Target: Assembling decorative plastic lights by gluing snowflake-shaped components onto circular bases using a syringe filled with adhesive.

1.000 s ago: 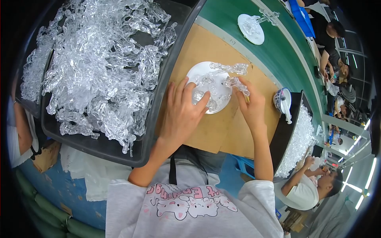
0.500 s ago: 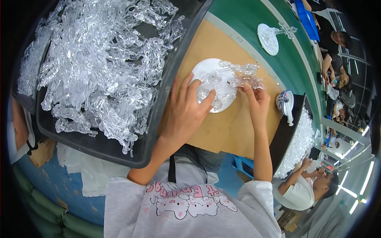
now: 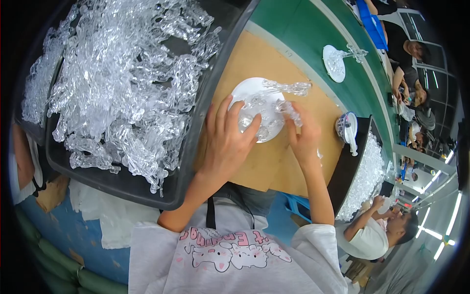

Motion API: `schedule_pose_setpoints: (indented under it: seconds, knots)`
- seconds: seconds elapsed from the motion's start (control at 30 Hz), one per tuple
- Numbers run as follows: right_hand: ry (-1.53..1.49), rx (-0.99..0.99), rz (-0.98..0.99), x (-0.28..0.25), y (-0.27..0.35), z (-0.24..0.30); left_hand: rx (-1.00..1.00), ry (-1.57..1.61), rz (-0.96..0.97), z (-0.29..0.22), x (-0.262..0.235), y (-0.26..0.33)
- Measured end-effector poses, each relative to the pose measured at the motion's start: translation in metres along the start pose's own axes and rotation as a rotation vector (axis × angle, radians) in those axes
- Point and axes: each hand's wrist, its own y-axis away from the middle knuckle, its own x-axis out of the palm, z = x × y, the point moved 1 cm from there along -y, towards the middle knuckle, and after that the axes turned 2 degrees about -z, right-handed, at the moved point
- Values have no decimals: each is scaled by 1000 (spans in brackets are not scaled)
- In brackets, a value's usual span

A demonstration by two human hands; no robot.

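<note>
A round white disc [image 3: 244,88] carries several clear, glossy plastic pieces. My left hand [image 3: 227,134] is curved over its near left edge, fingers apart, with the thumb over the clear pieces; it holds the disc. At the disc's right side my right hand [image 3: 304,134] is closed on a clear plastic piece [image 3: 292,112], pinched between thumb and fingers. One end of that piece meets the cluster on the disc; I cannot tell whether it is joined. Another long clear piece [image 3: 296,88] sticks out past the far right edge.
A black tray [image 3: 171,193] heaped with clear pieces stands at left. Brown board [image 3: 274,169] covers the near table. To the right are a patterned bowl with a white spoon [image 3: 348,130] and a dark bin [image 3: 342,183] of clear bits. A similar white disc [image 3: 334,66] lies on the green surface [image 3: 289,22].
My right hand has moved left and closer to the disc, turning its clear piece to point downward. My left hand stays at the disc's edge.
</note>
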Motion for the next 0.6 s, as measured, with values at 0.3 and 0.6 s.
schedule_pose_setpoints:
  seconds: [0.3,0.6]
  knots:
    - [-54,-57,107,-17,-10,2,244,13,-173,-32,24,-39]
    - [713,99,-323,-150,-121,-204,252,16,-277,-27,22,-42]
